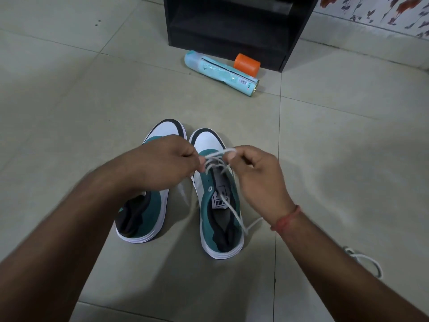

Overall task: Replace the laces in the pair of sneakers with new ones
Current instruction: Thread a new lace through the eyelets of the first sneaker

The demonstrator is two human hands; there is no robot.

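Observation:
Two teal, white and black sneakers stand side by side on the tiled floor, toes pointing away from me. Over the right sneaker point(217, 205), my left hand point(167, 163) and my right hand point(257, 175) each pinch a white lace point(218, 155) threaded through its front eyelets. One lace end trails back across the tongue and out past my right wrist. My left forearm covers the middle of the left sneaker point(144, 212), and no lace shows on the parts I can see. A second white lace point(366, 261) lies loose on the floor at the right.
A light blue spray can point(220, 73) lies on its side beyond the shoes, with an orange cap point(246, 64) beside it. Behind them stands a black open shelf unit point(232, 26). A floral-patterned wall edge point(380, 12) runs along the far right.

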